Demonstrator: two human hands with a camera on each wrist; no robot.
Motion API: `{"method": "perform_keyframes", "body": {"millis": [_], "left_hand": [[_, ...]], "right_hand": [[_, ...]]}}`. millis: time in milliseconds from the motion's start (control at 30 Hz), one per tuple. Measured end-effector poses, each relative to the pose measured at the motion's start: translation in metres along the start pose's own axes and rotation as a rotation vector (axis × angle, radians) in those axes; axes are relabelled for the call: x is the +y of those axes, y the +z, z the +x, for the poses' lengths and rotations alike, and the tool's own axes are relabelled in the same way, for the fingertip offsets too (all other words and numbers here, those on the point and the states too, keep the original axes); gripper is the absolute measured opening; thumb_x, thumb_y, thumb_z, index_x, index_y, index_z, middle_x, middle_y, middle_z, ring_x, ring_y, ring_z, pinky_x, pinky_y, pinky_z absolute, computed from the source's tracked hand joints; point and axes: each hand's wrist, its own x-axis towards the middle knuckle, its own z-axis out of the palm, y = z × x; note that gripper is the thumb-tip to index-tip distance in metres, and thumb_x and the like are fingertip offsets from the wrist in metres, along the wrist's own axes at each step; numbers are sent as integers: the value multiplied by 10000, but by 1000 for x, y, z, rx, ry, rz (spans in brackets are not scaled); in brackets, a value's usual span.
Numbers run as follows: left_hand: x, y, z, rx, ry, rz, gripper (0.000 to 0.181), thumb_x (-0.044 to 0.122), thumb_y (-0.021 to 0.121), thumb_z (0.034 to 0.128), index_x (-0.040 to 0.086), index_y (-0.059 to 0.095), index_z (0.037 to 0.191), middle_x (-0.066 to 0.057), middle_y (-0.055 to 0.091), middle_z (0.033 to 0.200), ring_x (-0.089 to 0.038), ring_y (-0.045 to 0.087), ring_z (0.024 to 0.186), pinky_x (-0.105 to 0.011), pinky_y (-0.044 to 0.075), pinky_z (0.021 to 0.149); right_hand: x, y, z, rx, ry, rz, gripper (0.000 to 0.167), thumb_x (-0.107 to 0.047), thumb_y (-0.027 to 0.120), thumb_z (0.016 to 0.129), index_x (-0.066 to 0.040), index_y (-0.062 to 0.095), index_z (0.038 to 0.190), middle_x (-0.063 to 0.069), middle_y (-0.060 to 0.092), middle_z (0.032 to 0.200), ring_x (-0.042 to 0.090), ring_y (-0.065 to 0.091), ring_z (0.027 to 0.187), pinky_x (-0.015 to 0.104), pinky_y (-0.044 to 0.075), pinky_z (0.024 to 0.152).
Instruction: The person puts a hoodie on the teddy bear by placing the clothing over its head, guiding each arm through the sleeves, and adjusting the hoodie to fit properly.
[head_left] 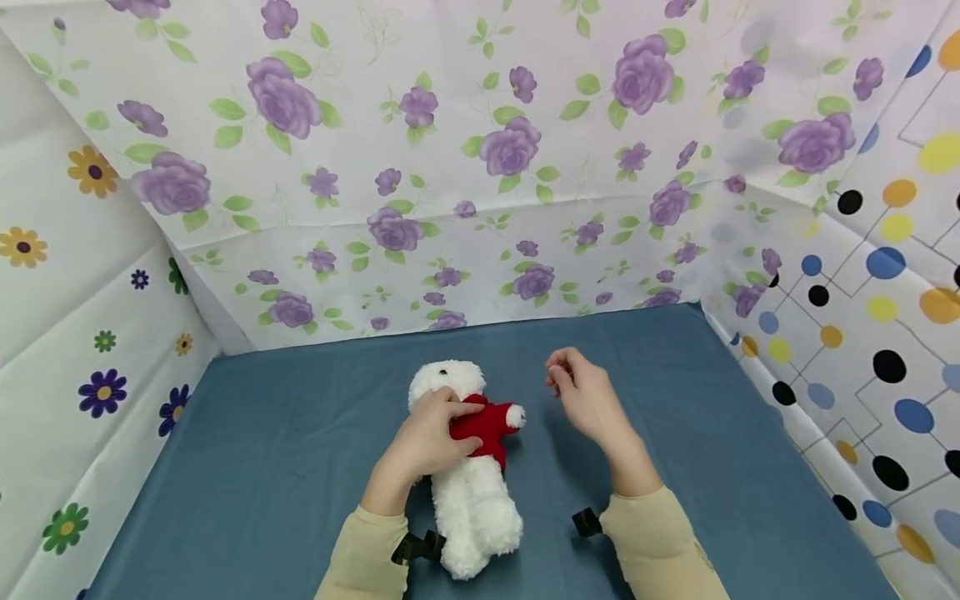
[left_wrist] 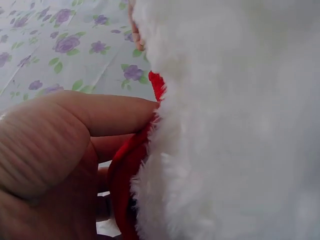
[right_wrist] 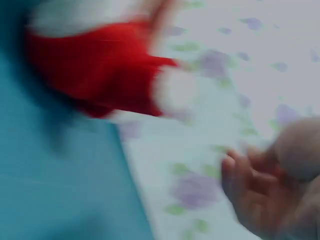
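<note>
A white fluffy plush toy (head_left: 476, 508) in a red top lies on the blue cloth, its head toward the back. My left hand (head_left: 431, 437) grips it round the body, thumb and fingers on the red top (head_left: 487, 427). Close up in the left wrist view, the thumb (left_wrist: 115, 114) presses where red fabric meets white fur. To the right of the toy and apart from it, my right hand (head_left: 585, 396) is raised with loosely curled fingers and holds nothing. The right wrist view is blurred; there the toy's stubby arm (right_wrist: 172, 92) points toward that hand.
Blue cloth (head_left: 262, 467) covers the table. A sheet with purple flowers (head_left: 480, 250) hangs behind it. Flowered fabric (head_left: 82, 417) stands at the left side and dotted fabric (head_left: 862, 333) at the right. Each wrist carries a small black camera mount (head_left: 587, 523).
</note>
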Motion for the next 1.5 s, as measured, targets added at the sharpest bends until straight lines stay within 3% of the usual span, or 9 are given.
{"method": "perform_keyframes", "body": {"millis": [133, 233, 367, 533, 767, 1000, 1133, 1267, 1500], "left_hand": [[-2, -2, -1, -3, -23, 3, 541, 268, 862, 917, 107, 713, 1411, 9, 555, 1089, -181, 497, 1019, -349, 488, 720], [-3, -1, -1, 5, -19, 12, 537, 286, 871, 910, 92, 726, 1390, 10, 543, 1051, -175, 492, 974, -347, 475, 699], [-4, 0, -1, 15, -4, 17, 516, 299, 873, 909, 81, 745, 1359, 14, 534, 1003, -171, 491, 924, -344, 472, 678], [-1, -3, -4, 26, -41, 25, 474, 286, 876, 910, 109, 765, 1336, 12, 554, 1012, -166, 506, 917, -331, 479, 680], [5, -9, -9, 13, -120, -19, 403, 194, 863, 923, 156, 785, 1316, -21, 587, 1043, -190, 538, 879, -347, 490, 650], [0, -8, -7, 12, -47, 6, 431, 170, 855, 920, 174, 761, 1341, -14, 581, 1051, -193, 539, 947, -366, 526, 741], [-3, -6, -6, 3, -22, 51, 458, 178, 791, 973, 226, 718, 1422, -8, 530, 1032, -200, 490, 937, -353, 498, 702], [-4, -2, -3, 18, -4, 87, 406, 260, 763, 1004, 179, 734, 1401, 0, 482, 968, -190, 441, 866, -333, 428, 645], [-1, 1, -1, 30, -27, 112, 455, 318, 869, 922, 182, 770, 1345, 3, 478, 943, -180, 449, 865, -324, 423, 634]], "right_hand": [[-6, -11, -7, -232, -63, -14, 150, -230, 750, 1032, -172, 758, 1171, -29, 717, 1048, 162, 656, 873, 360, 557, 731], [-10, -1, -8, -298, -110, -92, 206, -240, 832, 965, -159, 795, 1151, -55, 733, 1048, 118, 666, 875, 322, 574, 740], [-13, 17, -7, -247, -100, -172, 149, -233, 853, 945, -155, 820, 1068, -89, 731, 930, 74, 641, 764, 299, 560, 686], [-11, 32, -6, -165, -10, -174, 62, -203, 791, 993, -148, 798, 964, -83, 712, 832, 105, 609, 671, 330, 529, 641], [-4, 37, -5, -131, 57, -230, 67, -113, 696, 1048, -67, 744, 1055, 38, 729, 989, 146, 604, 727, 340, 542, 656], [-3, 28, -6, -167, -131, -170, 151, -136, 770, 1007, -148, 745, 1155, -21, 689, 1087, 122, 629, 874, 334, 571, 775], [-9, 27, -8, -195, -196, -141, 228, -196, 823, 971, -173, 759, 1189, -53, 701, 1113, 133, 645, 943, 341, 573, 808], [-14, 32, -8, -154, -112, -132, 196, -213, 841, 958, -159, 757, 1127, -60, 703, 1006, 119, 646, 875, 324, 571, 763], [-10, 41, -7, -57, -8, -104, 56, -125, 798, 980, -93, 763, 1009, -45, 709, 864, 96, 628, 704, 318, 555, 658]]}}
